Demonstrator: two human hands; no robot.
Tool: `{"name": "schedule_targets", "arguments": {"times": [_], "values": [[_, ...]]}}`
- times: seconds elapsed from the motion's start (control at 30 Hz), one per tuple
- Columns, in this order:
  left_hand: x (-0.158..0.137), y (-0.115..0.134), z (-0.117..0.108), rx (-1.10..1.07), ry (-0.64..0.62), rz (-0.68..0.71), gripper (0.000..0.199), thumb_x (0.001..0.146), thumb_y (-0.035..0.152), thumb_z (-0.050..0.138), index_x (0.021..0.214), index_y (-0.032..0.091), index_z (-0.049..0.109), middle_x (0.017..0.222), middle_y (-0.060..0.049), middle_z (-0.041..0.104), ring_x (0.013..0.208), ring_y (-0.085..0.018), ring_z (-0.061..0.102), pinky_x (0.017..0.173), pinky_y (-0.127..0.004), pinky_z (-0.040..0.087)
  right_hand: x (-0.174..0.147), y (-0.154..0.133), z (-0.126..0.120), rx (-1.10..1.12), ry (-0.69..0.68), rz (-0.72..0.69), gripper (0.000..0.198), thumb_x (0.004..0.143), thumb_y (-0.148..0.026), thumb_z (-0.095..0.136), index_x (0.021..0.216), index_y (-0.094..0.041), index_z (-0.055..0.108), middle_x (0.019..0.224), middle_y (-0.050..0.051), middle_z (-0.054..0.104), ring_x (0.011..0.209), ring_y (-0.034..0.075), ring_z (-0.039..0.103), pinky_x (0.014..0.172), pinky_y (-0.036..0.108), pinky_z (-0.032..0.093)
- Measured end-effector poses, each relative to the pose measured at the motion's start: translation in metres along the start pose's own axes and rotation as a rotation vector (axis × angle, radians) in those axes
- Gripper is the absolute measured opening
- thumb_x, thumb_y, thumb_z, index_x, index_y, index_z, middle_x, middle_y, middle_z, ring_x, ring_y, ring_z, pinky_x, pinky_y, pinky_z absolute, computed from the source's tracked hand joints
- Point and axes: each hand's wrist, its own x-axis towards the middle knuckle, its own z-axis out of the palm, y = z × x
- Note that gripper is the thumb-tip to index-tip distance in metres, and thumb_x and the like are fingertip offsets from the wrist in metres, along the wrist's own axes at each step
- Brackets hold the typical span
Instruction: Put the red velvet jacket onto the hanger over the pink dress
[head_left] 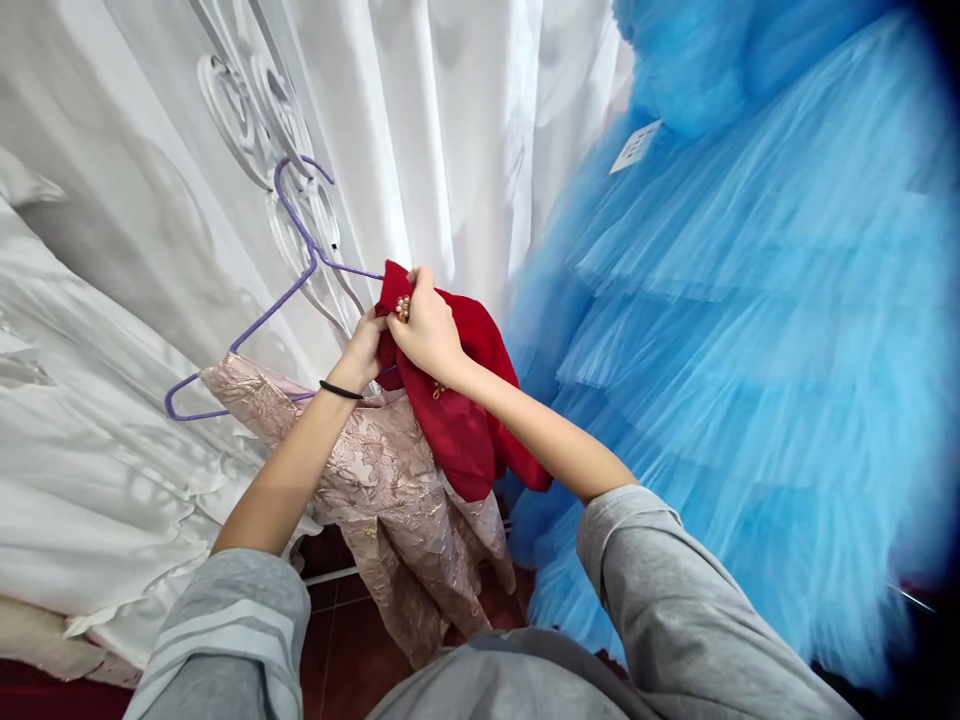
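A purple wire hanger (pixel 264 316) hangs from a white ornate metal frame (pixel 247 110) and carries a pink brocade dress (pixel 390 500). A red garment (pixel 465 420) with a pearl trim drapes over the hanger's right end. My left hand (pixel 362 350) grips the red fabric and the hanger from the left; a black band circles its wrist. My right hand (pixel 426 325) pinches the red garment's top edge at the pearl beads.
White curtains (pixel 450 130) hang behind. A white satin gown (pixel 90 440) fills the left side. A big blue tulle dress (pixel 750 350) with a paper tag (pixel 634 146) fills the right. Dark red floor tiles (pixel 337 640) show below.
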Motion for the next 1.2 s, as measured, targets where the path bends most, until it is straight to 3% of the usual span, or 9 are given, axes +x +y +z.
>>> {"name": "schedule_targets", "arguments": {"times": [0.13, 0.33, 0.5, 0.63, 0.77, 0.87, 0.97, 1.13, 1.2], "values": [[-0.006, 0.009, 0.004, 0.015, -0.076, 0.063, 0.031, 0.052, 0.019, 0.071, 0.082, 0.016, 0.066, 0.080, -0.003, 0.074, 0.100, -0.028, 0.069, 0.088, -0.035, 0.056, -0.004, 0.010, -0.015, -0.013, 0.002, -0.031, 0.038, 0.083, -0.019, 0.045, 0.120, -0.018, 0.038, 0.110, 0.012, 0.058, 0.101, 0.030, 0.059, 0.088, 0.051, 0.051], [-0.010, 0.020, 0.007, -0.027, -0.152, -0.072, 0.056, 0.070, 0.071, 0.059, 0.087, 0.018, 0.065, 0.086, -0.007, 0.073, 0.109, -0.031, 0.066, 0.092, -0.038, 0.054, -0.031, 0.017, -0.011, -0.233, -0.106, -0.216, 0.058, 0.085, -0.022, 0.048, 0.139, -0.009, 0.033, 0.127, 0.020, 0.050, 0.113, 0.031, 0.050, 0.091, 0.048, 0.053], [-0.006, 0.008, 0.010, 0.190, -0.065, 0.042, 0.040, 0.059, 0.033, 0.081, 0.092, 0.019, 0.065, 0.083, 0.001, 0.072, 0.087, -0.017, 0.068, 0.079, -0.023, 0.052, -0.059, 0.027, 0.009, -0.407, -0.122, -0.242, 0.053, 0.091, -0.012, 0.028, 0.142, -0.011, 0.041, 0.130, 0.023, 0.053, 0.108, 0.032, 0.052, 0.084, 0.049, 0.055], [-0.007, 0.001, 0.014, 0.151, 0.044, 0.074, 0.028, 0.060, 0.028, 0.070, 0.085, 0.017, 0.063, 0.089, -0.002, 0.074, 0.093, -0.017, 0.067, 0.083, -0.023, 0.052, -0.064, 0.046, -0.006, -0.138, -0.041, -0.332, 0.041, 0.093, -0.030, 0.042, 0.131, -0.020, 0.054, 0.128, 0.016, 0.058, 0.114, 0.030, 0.054, 0.097, 0.050, 0.051], [-0.009, -0.001, 0.017, 0.101, 0.023, 0.048, 0.030, 0.065, 0.034, 0.068, 0.089, 0.017, 0.064, 0.091, -0.004, 0.075, 0.099, -0.022, 0.068, 0.087, -0.029, 0.053, -0.059, 0.094, -0.033, 0.025, 0.445, -0.053, 0.034, 0.092, -0.038, 0.043, 0.118, -0.022, 0.060, 0.122, 0.013, 0.062, 0.119, 0.026, 0.054, 0.105, 0.046, 0.042], [-0.010, 0.001, 0.015, 0.068, 0.053, 0.034, 0.036, 0.063, 0.033, 0.072, 0.093, 0.016, 0.064, 0.092, -0.005, 0.075, 0.100, -0.021, 0.068, 0.090, -0.030, 0.053, -0.053, 0.130, -0.048, 0.059, 0.260, 0.139, 0.045, 0.085, -0.050, 0.049, 0.114, -0.017, 0.061, 0.109, 0.013, 0.066, 0.100, 0.028, 0.061, 0.088, 0.041, 0.048], [-0.010, 0.006, 0.012, 0.067, -0.009, -0.019, 0.048, 0.059, 0.030, 0.073, 0.104, 0.015, 0.065, 0.091, -0.005, 0.074, 0.096, -0.021, 0.069, 0.088, -0.031, 0.053, -0.043, 0.142, -0.066, -0.022, 0.037, 0.150, 0.049, 0.089, -0.056, 0.037, 0.086, -0.015, 0.065, 0.076, 0.008, 0.063, 0.073, 0.024, 0.059, 0.074, 0.035, 0.046], [-0.011, 0.011, 0.012, 0.110, -0.069, 0.045, 0.048, 0.056, 0.026, 0.071, 0.103, 0.014, 0.067, 0.086, -0.003, 0.073, 0.087, -0.020, 0.068, 0.082, -0.029, 0.051, -0.002, 0.127, -0.082, -0.106, 0.478, -0.002, 0.045, 0.095, -0.046, 0.028, 0.091, -0.018, 0.062, 0.093, 0.011, 0.066, 0.088, 0.024, 0.059, 0.086, 0.034, 0.044], [-0.010, 0.008, 0.011, 0.085, -0.034, 0.103, 0.035, 0.059, 0.025, 0.068, 0.092, 0.016, 0.068, 0.079, -0.001, 0.072, 0.083, -0.019, 0.068, 0.076, -0.027, 0.051, 0.015, 0.127, -0.074, -0.078, 0.323, 0.035, 0.037, 0.093, -0.042, 0.034, 0.081, -0.018, 0.060, 0.085, 0.008, 0.065, 0.085, 0.023, 0.057, 0.083, 0.033, 0.044]]}}
